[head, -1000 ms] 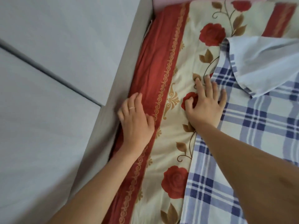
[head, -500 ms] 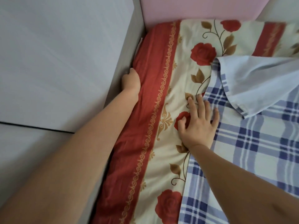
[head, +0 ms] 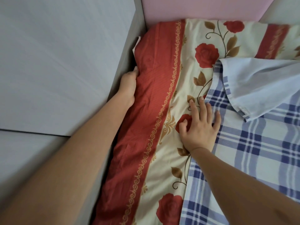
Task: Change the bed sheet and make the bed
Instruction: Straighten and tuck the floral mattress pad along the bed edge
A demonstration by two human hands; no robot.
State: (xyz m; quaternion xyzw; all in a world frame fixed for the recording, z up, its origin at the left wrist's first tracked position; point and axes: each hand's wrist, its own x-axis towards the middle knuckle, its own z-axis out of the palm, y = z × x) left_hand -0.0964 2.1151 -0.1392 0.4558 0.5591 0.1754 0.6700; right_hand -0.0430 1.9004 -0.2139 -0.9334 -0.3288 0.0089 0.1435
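Hidden: left hand [head: 129, 82] is thrust down into the gap between the mattress edge and the grey side board [head: 128, 46]. Only its back and thumb show; the fingers are out of sight below the cloth, so whether they grip anything cannot be told. Both arms are cut off by the lower frame edge. A small white corner [head: 136, 44] pokes up in the same gap, further toward the head; what it is cannot be made out

Edges: the gap is narrow, and the hand fills it between board and sheet. The pink headboard [head: 211, 7] closes off the far end, meeting the side board at the corner

Sheet: the cream cotton bed sheet with red roses and a red, gold-scrolled border [head: 186, 75] lies on the bed, border running along the side board, creased near the left hand. Right hand [head: 200, 127] lies flat on it, fingers spread and straight, outer fingers over the edge of the blue-and-white checked cloth [head: 259, 151], whose corner is folded back, pale underside up
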